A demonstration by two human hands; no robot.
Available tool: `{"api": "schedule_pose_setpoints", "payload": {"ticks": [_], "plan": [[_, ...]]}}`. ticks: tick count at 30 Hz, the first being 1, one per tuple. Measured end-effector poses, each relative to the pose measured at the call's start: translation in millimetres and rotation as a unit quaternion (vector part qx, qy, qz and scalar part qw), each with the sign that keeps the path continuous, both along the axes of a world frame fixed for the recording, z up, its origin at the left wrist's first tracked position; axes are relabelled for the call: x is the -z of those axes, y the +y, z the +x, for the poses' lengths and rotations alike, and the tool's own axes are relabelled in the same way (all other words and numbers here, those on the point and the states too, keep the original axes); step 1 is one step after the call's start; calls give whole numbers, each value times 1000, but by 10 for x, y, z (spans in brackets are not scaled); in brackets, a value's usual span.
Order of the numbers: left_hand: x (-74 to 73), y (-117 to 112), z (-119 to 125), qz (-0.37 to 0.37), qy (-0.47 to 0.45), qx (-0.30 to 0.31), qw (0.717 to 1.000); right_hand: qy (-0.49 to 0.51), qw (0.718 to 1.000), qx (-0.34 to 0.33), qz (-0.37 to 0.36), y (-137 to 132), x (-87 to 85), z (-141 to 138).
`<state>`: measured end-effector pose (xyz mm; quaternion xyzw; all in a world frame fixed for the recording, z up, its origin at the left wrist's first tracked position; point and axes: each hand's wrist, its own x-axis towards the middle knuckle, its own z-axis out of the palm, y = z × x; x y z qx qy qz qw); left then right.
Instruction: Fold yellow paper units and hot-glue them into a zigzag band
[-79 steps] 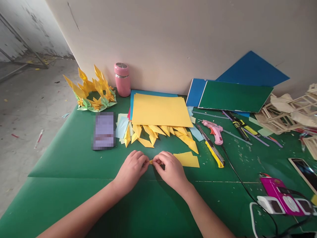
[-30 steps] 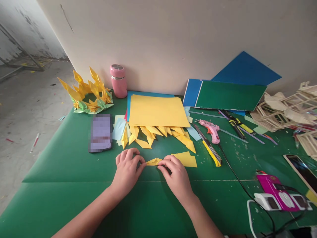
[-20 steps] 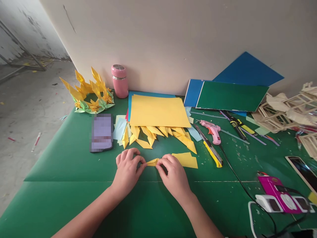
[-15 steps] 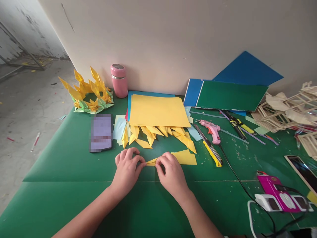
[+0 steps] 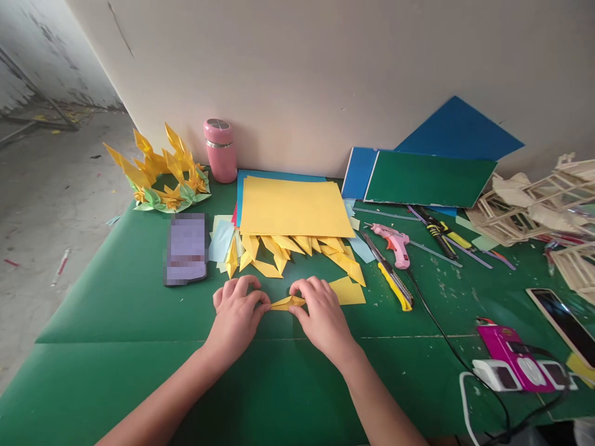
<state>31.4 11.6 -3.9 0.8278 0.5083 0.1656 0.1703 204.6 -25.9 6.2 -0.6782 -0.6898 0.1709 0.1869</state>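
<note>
A narrow folded piece of yellow paper lies low over the green table between my hands. My left hand pinches its left tip between thumb and fingers. At the right end, my right hand has its thumb and forefinger around the paper, with the fold standing up slightly between them. Partly behind my right hand lies a flat yellow paper strip. Just beyond the hands, several folded yellow paper pieces stick out from under a stack of yellow sheets.
A paper crown, a pink flask and a blurred phone stand or lie to the left. Rightward are a yellow utility knife, a pink glue gun with its cord, a purple power strip and another phone.
My right forefinger has lifted and spread from the thumb, and the middle of the folded paper shows more. My left hand keeps its pinch. The whole view has shifted slightly.
</note>
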Motion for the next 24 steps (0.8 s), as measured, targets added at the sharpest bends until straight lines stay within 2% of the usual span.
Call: {"api": "schedule_pose_setpoints", "payload": {"ticks": [6,12,15,19,22,24], "plan": [[18,-11,6,17,-2,9,1000,26,998,-39,-41,70,-69,38],[80,-53,-35,80,-3,42,996,55,996,-66,-36,83,-38,42],[83,-56,-52,83,-9,61,995,60,995,-75,-19,70,2,34],[26,-33,-52,18,-73,66,995,78,994,-79,-6,36,-54,33],[-26,-5,-49,-63,-180,68,979,108,991,-83,-19,16,-163,35],[-49,9,-51,-91,-223,62,969,135,987,-82,-19,18,-214,23]]}}
